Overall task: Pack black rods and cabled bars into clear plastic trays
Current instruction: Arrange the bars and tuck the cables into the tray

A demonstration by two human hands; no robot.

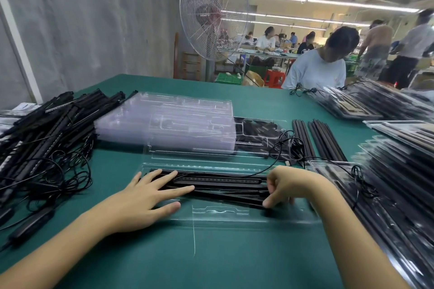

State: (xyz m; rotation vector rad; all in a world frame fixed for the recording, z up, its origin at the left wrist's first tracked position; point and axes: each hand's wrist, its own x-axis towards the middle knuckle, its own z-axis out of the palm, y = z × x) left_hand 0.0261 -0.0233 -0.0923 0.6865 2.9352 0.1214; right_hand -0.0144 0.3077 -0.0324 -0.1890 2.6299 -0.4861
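A clear plastic tray (pixel 223 214) lies on the green table in front of me. In it sit a black cabled bar (pixel 218 181) and black rods (pixel 225 196) below the bar. My left hand (pixel 150 197) lies flat with straight fingers pressing on the left ends of the bar and rods. My right hand (pixel 286 185) has curled fingers pinching the right ends of the rods at the tray's right side. The bar's thin black cable (pixel 277 155) runs up and right from the tray.
A heap of cabled bars (pixel 47 129) fills the left. A stack of empty clear trays (pixel 169 122) stands behind the tray. Loose black rods (pixel 317 141) lie at the right, next to stacks of packed trays (pixel 399 171). A person in a white shirt (pixel 317 70) stands across the table; a fan (pixel 211 12) rises behind.
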